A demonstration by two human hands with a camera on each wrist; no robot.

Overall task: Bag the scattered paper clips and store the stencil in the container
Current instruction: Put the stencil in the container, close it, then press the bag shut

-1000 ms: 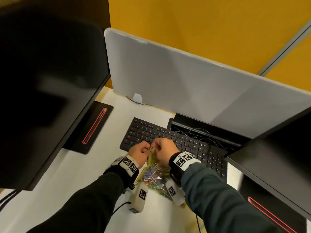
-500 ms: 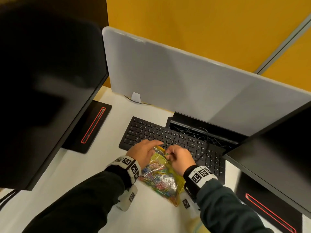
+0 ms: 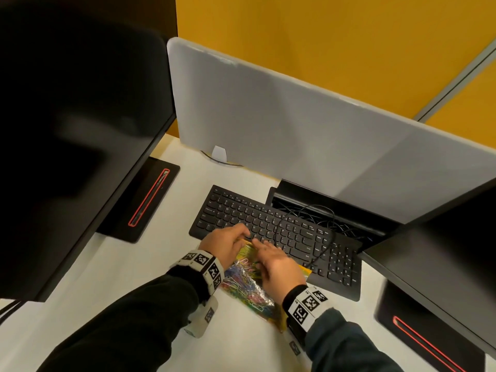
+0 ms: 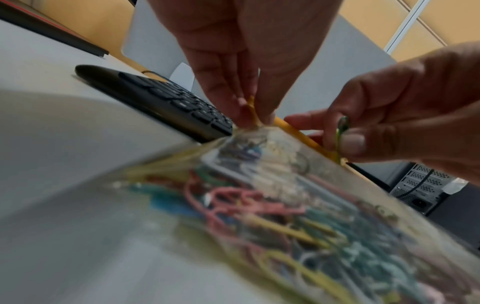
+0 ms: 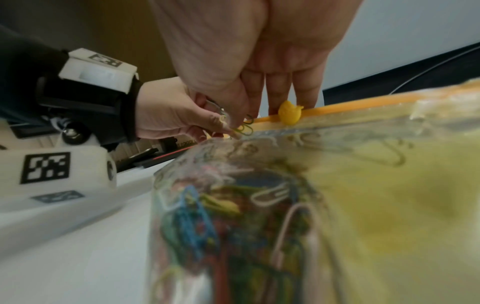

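A clear zip bag (image 3: 248,288) full of coloured paper clips (image 5: 270,194) lies on the white desk in front of the keyboard. My left hand (image 4: 253,117) pinches the bag's left top corner by its orange zip strip (image 5: 337,109). My right hand (image 5: 240,123) pinches a green paper clip (image 5: 245,127) at the bag's mouth, just left of the yellow slider (image 5: 289,115). In the head view the right hand (image 3: 271,261) covers the bag's upper part. A flat yellow piece (image 3: 304,271) shows at the bag's right edge; I cannot tell whether it is the stencil.
A black keyboard (image 3: 295,237) with a loose cable lies right behind the hands. Monitors stand at left (image 3: 80,130) and right (image 3: 442,264), each on a black base with a red line. A grey divider panel (image 3: 295,124) closes the desk's far side.
The bag was held up by both hands close together; it now lies flat on the desk. My right hand has come over the bag's mouth with a green clip.
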